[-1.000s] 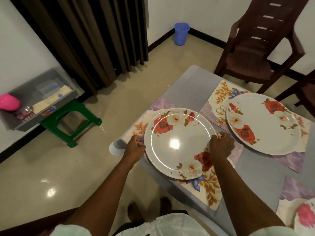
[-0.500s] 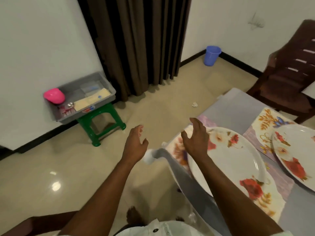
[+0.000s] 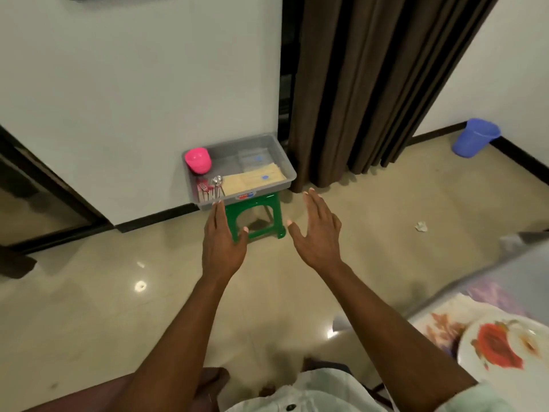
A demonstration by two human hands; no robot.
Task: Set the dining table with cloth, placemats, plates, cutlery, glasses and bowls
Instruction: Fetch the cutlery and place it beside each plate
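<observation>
Head view shows both hands, left hand (image 3: 222,242) and right hand (image 3: 319,234), spread wide and holding nothing, stretched toward the far grey tray (image 3: 261,194) holding cutlery (image 3: 211,188) and a pink bowl (image 3: 198,160), likely the next pickup.

Ahead of you the floor (image 3: 89,307) is polished, glossy tile that mirrors the ceiling lights as bright spots. Far against the matt painted wall (image 3: 133,84), the grey tray (image 3: 289,171) looks like smooth, slightly translucent plastic, and the green stool (image 3: 261,209) under it is shiny moulded plastic. Inside the tray, the pink bowl (image 3: 198,160) is glossy plastic and the cutlery (image 3: 214,187) glints like metal. To the far right, the brown curtain (image 3: 371,84) hangs as matt cloth in soft folds. At near right, the floral plate (image 3: 505,352) has a smooth, glossy face.
</observation>
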